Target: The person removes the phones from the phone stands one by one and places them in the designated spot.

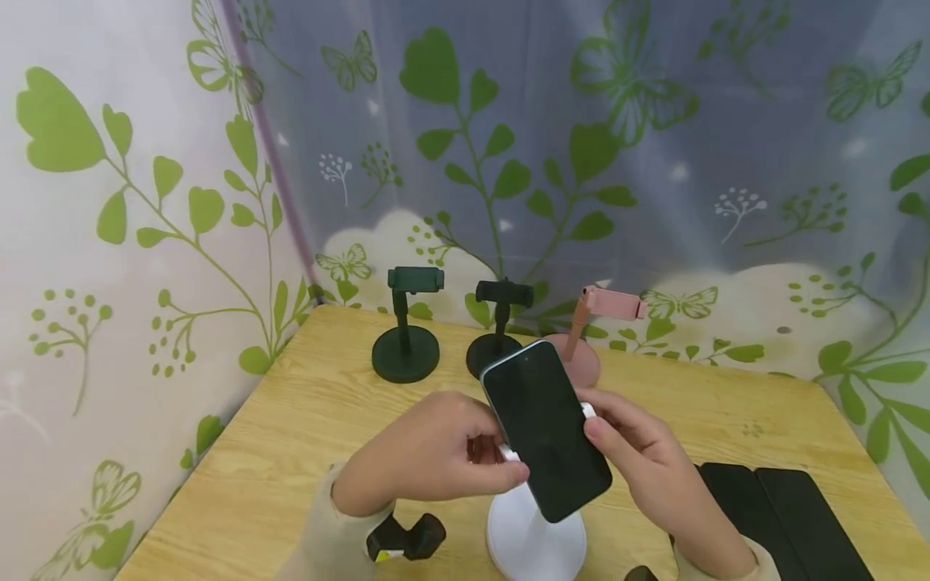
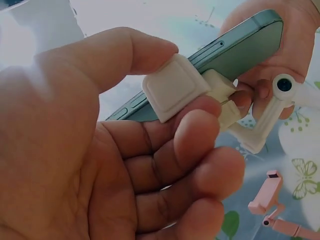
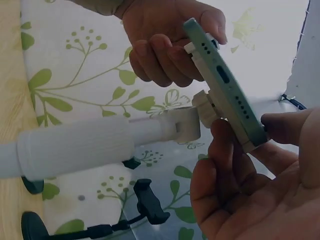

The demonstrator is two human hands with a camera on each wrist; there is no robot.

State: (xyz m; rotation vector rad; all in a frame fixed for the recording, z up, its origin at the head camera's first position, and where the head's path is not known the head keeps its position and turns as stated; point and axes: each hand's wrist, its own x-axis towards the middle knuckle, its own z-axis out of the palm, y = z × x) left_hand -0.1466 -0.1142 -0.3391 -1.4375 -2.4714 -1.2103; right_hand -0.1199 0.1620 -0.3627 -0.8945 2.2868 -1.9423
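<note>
A phone (image 1: 548, 432) with a dark screen and pale green edge sits tilted in the holder of a white phone stand (image 1: 534, 541). The left hand (image 1: 429, 452) pinches the holder's white clamp end (image 2: 175, 87) between thumb and index finger at one long side of the phone. At the opposite side, the right hand (image 1: 650, 460) grips the other clamp end, its thumb by the phone's edge and fingers curled behind. The stand's white ribbed pole (image 3: 75, 147) leads up to the joint behind the holder, as the right wrist view shows.
Behind the phone stand a dark green phone stand (image 1: 405, 355), a black phone stand (image 1: 501, 323) and a pink phone stand (image 1: 613, 303) in a row. Two flat black slabs (image 1: 806, 508) lie on the wooden table (image 1: 291, 436) by the right forearm. Leaf-patterned curtains enclose the table.
</note>
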